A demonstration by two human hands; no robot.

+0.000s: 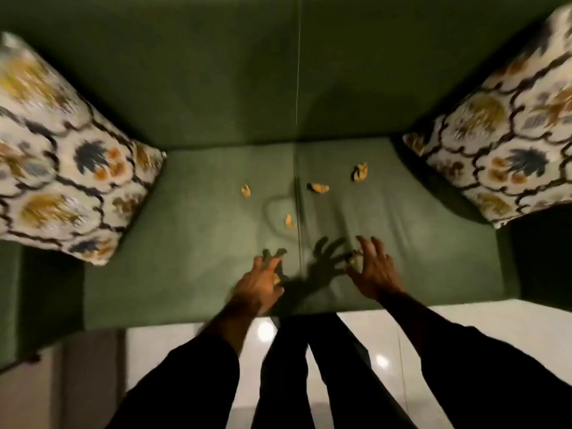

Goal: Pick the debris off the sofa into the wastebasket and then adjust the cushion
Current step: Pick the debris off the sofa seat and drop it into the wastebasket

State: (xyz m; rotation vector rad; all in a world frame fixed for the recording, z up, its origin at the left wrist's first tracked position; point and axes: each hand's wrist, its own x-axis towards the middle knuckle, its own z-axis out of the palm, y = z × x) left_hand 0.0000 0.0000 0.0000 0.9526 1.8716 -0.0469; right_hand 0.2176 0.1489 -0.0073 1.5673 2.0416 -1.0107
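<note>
Green sofa (198,258) seat: both hands are pinching up scraps, left hand (258,284) curled round one, right hand (373,270) spread-fingered over another. Four scraps (319,188) lie farther back; sweep them forward, wastebasket unseen.

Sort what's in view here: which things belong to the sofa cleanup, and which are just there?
Job:
- debris scraps loose on the sofa seat
- scrap at the left hand
- scrap at the right hand
- left cushion and right cushion

Just there:
- glossy floor

No wastebasket in view.
</note>
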